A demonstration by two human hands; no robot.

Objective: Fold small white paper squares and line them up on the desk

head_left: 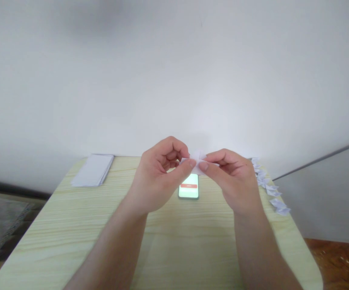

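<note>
Between both hands, above the table, is a small piece of folded white paper [199,156], pointed at its sides and top. My left hand [162,177] pinches its left part with thumb and fingers. On the other side, my right hand [235,177] grips the right part, thumb in front and close to the left thumb. Fingertips cover some of the folds. Behind and below the paper, a phone [188,192] with a lit screen and a red bar lies on the table, its upper end hidden.
A stack of white paper sheets [92,171] lies at the back left of the light wooden table [186,241]. Several folded white paper pieces [279,206] line the right edge. A white wall [174,80] rises behind the table.
</note>
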